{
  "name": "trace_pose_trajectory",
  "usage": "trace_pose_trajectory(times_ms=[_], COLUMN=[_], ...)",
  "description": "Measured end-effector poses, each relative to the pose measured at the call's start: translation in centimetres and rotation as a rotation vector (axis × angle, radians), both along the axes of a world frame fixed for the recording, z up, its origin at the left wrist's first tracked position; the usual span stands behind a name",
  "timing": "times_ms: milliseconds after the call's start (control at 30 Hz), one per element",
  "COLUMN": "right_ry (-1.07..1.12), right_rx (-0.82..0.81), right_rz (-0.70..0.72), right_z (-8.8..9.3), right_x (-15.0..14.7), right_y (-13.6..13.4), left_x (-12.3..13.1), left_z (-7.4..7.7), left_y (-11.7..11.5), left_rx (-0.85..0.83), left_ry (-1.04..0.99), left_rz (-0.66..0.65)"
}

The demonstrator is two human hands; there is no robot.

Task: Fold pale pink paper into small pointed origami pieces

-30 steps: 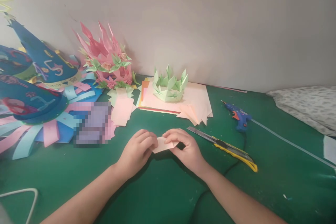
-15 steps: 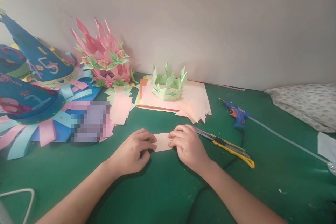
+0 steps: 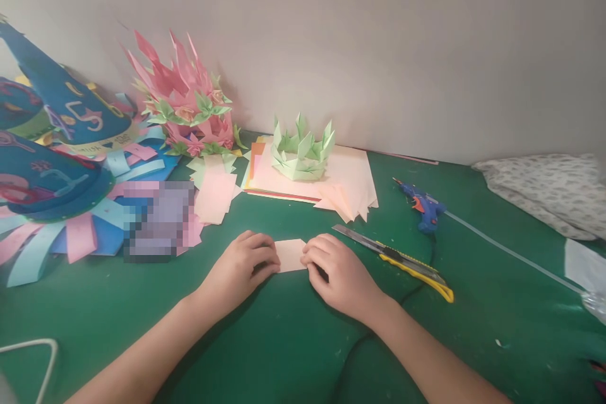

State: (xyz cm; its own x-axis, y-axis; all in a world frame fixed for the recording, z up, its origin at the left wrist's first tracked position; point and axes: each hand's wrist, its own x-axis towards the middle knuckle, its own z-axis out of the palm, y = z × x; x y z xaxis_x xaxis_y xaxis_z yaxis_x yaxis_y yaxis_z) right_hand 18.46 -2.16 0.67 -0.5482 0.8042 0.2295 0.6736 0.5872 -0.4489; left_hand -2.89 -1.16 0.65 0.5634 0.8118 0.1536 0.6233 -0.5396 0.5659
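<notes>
A small pale pink piece of paper (image 3: 290, 255) lies low over the green table (image 3: 265, 341), between my two hands. My left hand (image 3: 249, 265) pinches its left edge with thumb and fingers. At the opposite edge, the fingers of my right hand (image 3: 334, 271) are curled round the paper's corner. Fingertips on both sides hide the paper's ends, so I cannot make out any fold there. Just right of my right hand lies a yellow utility knife (image 3: 409, 265) with its blade out.
Behind stands a light green paper crown (image 3: 303, 154) on stacked paper sheets (image 3: 353, 170). A blue glue gun (image 3: 423, 208) with a long glue stick lies right. Pink paper crowns (image 3: 189, 101), blue cone hats (image 3: 85, 113) and cut pink paper (image 3: 215, 196) crowd the left.
My right hand's fingers have shifted slightly along the paper's right edge and lowered a little. My left thumb has drawn up closer to its fingers. The view has turned very slightly.
</notes>
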Motion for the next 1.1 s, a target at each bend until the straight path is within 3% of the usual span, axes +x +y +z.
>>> trace_pose_trajectory(times_ms=[200,567,767,867,1000,1100], right_ry=[-0.062,-0.142,-0.07,0.035,0.114,0.113], right_rx=[0.031,0.067,0.051,0.031,0.008,-0.004], right_rz=[-0.085,-0.159,-0.213,-0.208,-0.03,-0.016], right_z=[-0.3,-0.4,-0.8,-0.9,-1.0,-1.0], right_x=[-0.5,-0.7,0.0,0.1,-0.2,-0.3], right_y=[0.5,0.3,0.3,0.4,0.4,0.2], left_x=[0.5,0.7,0.8,0.9,1.1,1.0], left_z=[-0.3,-0.1,-0.2,-0.2,-0.1,0.0], left_y=[-0.2,-1.0,-1.2,-1.1,-1.1,-1.0], left_rx=[-0.048,0.13,0.139,0.093,-0.007,-0.023], left_ry=[-0.003,0.267,0.202,0.087,0.004,-0.003], left_rz=[0.082,0.172,0.218,0.146,-0.022,-0.031])
